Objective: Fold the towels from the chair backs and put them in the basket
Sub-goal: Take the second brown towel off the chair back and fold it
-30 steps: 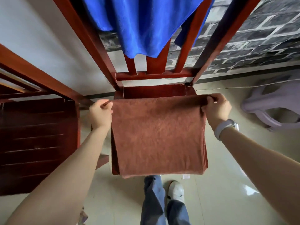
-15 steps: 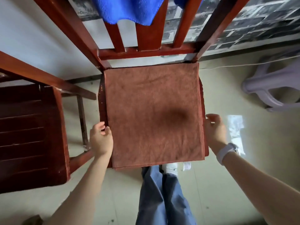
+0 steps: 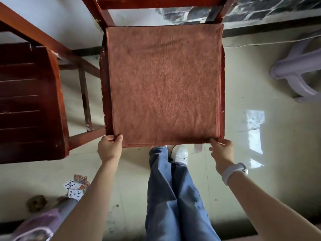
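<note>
tiled floor [image 3: 243, 180]: playing cards [image 3: 76, 186], plastic stool [image 3: 298, 70]

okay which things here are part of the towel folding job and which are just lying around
Job: folded brown terry towel on the red wooden chair seat; left hand and right hand pinching its near corners.
Lying about: playing cards, lilac plastic stool, second dark wooden chair.

towel [image 3: 164, 84] flat on chair seat [image 3: 104, 94], covering it | left hand [image 3: 109, 148] at near-left corner | right hand [image 3: 222, 152] at near-right corner | second chair [image 3: 29, 101] left | stool [image 3: 298, 66] right
</note>
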A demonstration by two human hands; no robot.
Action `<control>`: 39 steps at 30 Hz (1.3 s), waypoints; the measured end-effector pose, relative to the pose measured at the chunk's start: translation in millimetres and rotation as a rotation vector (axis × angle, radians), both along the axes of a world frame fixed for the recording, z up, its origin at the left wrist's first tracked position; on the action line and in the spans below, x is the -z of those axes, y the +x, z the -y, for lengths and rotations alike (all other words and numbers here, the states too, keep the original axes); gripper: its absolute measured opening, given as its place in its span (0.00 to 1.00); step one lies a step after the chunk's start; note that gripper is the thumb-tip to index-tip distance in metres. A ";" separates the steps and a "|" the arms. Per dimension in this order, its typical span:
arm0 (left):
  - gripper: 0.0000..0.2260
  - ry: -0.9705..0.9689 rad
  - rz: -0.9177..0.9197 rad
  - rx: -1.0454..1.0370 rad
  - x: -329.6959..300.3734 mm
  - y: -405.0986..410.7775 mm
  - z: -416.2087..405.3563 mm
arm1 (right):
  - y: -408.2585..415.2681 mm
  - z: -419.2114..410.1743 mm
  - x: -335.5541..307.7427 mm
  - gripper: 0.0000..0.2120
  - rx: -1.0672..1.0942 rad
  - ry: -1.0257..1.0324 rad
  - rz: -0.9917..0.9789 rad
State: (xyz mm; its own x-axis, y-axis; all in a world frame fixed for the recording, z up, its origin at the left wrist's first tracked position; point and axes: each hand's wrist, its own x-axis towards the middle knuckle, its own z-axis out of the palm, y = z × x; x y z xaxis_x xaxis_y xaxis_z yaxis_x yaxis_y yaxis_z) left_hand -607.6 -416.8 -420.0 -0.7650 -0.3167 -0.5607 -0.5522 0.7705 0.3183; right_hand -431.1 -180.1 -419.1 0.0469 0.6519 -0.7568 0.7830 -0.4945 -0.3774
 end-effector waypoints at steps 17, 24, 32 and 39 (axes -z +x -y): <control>0.10 0.130 -0.077 -0.159 1.9 22.3 6.0 | 17.5 -14.9 0.0 0.10 -0.069 0.152 -0.033; 0.09 0.106 -0.022 -0.098 3.6 25.3 12.6 | 16.3 -14.0 3.7 0.05 0.078 0.002 -0.126; 0.12 0.494 0.134 -0.549 -5.5 33.7 10.0 | 16.9 -14.7 3.3 0.02 0.103 -0.026 -0.174; 0.07 0.548 0.092 -0.659 -6.8 28.3 7.1 | 17.6 -18.6 -0.7 0.10 0.188 0.017 -0.212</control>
State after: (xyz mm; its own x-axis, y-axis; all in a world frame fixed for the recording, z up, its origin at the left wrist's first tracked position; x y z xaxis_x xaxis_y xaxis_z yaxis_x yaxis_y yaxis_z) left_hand -579.3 -424.0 -413.2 -0.4642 -0.3467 -0.8150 -0.8747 0.0349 0.4834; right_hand -413.6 -161.5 -418.4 0.0105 0.6597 -0.7515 0.5809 -0.6157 -0.5324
